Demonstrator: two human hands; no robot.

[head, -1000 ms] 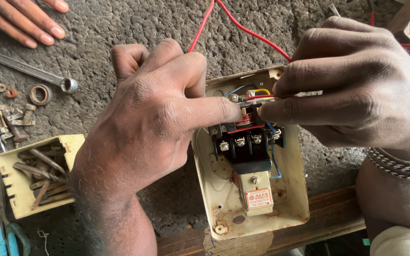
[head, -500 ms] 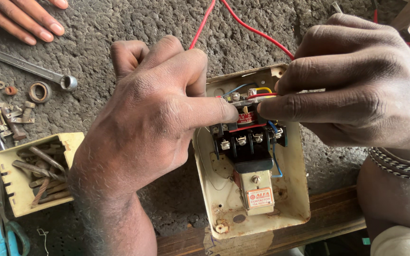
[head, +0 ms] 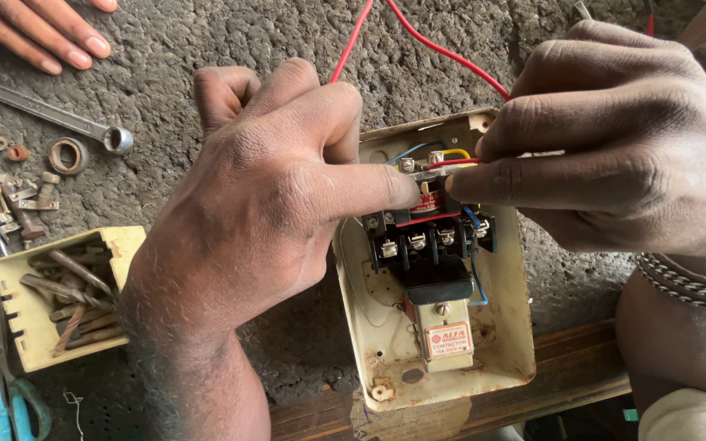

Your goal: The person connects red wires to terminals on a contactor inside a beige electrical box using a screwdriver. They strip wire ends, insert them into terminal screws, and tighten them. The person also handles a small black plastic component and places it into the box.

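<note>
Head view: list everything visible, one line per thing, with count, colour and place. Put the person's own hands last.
switch box: one, cream, centre, open on the rough grey surface
contactor: one, black, inside the box
red wires: two, running from the top edge into the box
spanner: one, metal, upper left
small tray: one, cream, lower left, holding rusty nails and bolts
loose hardware: several rusty bits, left edge
scissors: one pair, teal handles, bottom left
another person's hand: one, top left corner
left hand: forefinger pressing the contactor's top
right hand: pinching a red wire there
</note>
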